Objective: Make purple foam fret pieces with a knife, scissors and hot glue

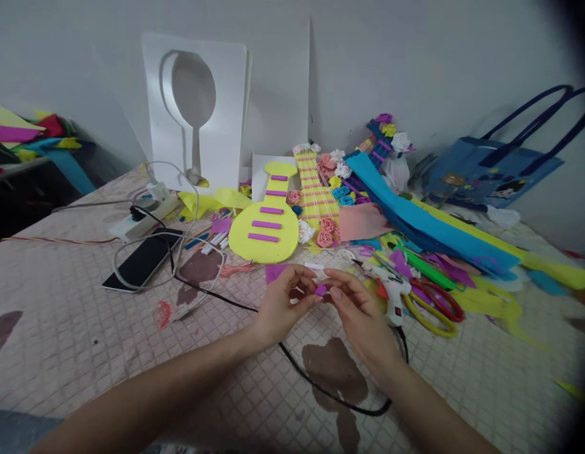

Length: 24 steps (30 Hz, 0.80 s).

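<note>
Between my fingertips is a small piece of purple paper [321, 290], pinched by both hands at the middle of the table. My left hand [286, 304] grips its left side, thumb and index finger closed. On the other side my right hand [363, 315] has thumb and fingers closed on it too. Just beyond the hands lie a white stick [314, 267] and a flat purple paper square [274, 272]. Farther back rests a yellow guitar-shaped cutout [264, 236] with several purple strips across it. A white hot glue gun [391, 290] lies right of my right hand.
Scissors with red and yellow handles [434, 309] lie beside the glue gun, whose black cable [315, 384] loops below my hands. A phone [143, 260] and power strip [143, 217] sit left. Behind are a decorated guitar [315, 189], blue crepe paper [415, 217] and a bag [491, 170].
</note>
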Tool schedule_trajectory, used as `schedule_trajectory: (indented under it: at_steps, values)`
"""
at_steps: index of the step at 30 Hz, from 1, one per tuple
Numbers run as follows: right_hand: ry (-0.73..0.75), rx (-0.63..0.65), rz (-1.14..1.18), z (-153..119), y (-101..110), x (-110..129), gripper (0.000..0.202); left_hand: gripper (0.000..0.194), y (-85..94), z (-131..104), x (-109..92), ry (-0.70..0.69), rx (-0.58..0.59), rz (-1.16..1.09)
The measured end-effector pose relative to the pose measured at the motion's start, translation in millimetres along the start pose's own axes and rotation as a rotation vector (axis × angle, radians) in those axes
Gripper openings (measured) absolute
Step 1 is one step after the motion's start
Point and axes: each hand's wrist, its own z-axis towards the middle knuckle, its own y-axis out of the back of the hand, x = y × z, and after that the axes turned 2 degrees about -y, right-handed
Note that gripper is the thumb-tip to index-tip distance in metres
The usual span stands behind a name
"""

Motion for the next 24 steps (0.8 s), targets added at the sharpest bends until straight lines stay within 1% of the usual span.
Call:
schedule_trajectory:
  at_steps: [4, 6, 8, 10, 12, 14, 15, 16, 17, 18, 20, 23, 24]
  values:
    - [-0.014, -0.02, 0.049, 0.2, -2.2, 0.3, 0.024, 0.026, -0.7, -0.1, -1.3, -0.036, -0.005, 0.055]
    - [0.02, -0.048, 0.0, -0.2, -2.1, 1.1, 0.022, 0.025, -1.3, -0.6, -1.7, -0.042, -0.012, 0.086]
    - [0.083, -0.075, -0.12, -1.2, -0.9, 2.1, 0.02, 0.025, -2.3, -1.4, -2.4, -0.04, -0.018, 0.114]
    - [0.205, -0.105, -0.316, -2.8, 1.5, 2.7, 0.019, 0.024, -3.6, -2.2, -3.6, -0.028, -0.024, 0.133]
    - [0.413, -0.097, -0.57, -4.8, 4.6, 2.4, 0.023, 0.025, -4.4, -2.7, -4.7, -0.004, -0.027, 0.127]
    - [0.629, -0.021, -0.811, -6.6, 7.1, 0.8, 0.035, 0.026, -3.8, -2.1, -4.5, 0.029, -0.032, 0.093]
    - [0.704, 0.038, -0.905, -7.3, 7.7, -0.2, 0.042, 0.027, -2.8, -1.3, -3.8, 0.047, -0.037, 0.068]
    - [0.746, 0.099, -0.969, -7.7, 7.9, -1.0, 0.047, 0.027, -1.3, -0.1, -2.7, 0.065, -0.045, 0.044]
    - [0.756, 0.152, -1.0, -7.8, 7.5, -1.6, 0.05, 0.028, 0.5, 1.5, -1.4, 0.082, -0.052, 0.023]
    - [0.736, 0.194, -0.996, -7.6, 6.8, -1.8, 0.051, 0.028, 2.6, 3.2, 0.1, 0.099, -0.057, 0.007]
    - [0.607, 0.219, -0.876, -6.3, 4.7, -0.6, 0.048, 0.031, 6.4, 6.6, 2.3, 0.124, -0.056, -0.006]
    - [0.312, 0.15, -0.52, -2.8, 2.4, 2.7, 0.041, 0.033, 8.7, 8.9, 2.8, 0.103, -0.037, 0.024]
    - [0.239, 0.119, -0.41, -1.5, 2.0, 3.4, 0.039, 0.032, 8.4, 8.6, 2.5, 0.083, -0.03, 0.042]
